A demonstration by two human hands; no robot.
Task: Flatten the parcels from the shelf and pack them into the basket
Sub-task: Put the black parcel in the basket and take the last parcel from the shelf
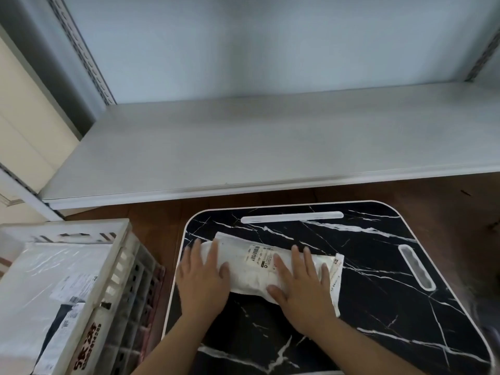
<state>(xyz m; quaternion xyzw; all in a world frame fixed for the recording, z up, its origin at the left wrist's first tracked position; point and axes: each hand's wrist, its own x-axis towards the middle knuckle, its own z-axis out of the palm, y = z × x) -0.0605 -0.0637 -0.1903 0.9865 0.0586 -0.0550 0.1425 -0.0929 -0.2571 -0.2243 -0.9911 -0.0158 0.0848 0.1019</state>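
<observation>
A white soft parcel with a barcode label lies across the black marble-patterned table. My left hand presses flat on the parcel's left end, fingers straight. My right hand presses flat on its right half, fingers spread. The white plastic basket stands at the lower left and holds white parcels with labels. The white shelf behind the table shows no parcels.
Brown floor shows between the shelf and the table. The table has a white slot near its far edge and another slot on its right side. A cream wall is at the left.
</observation>
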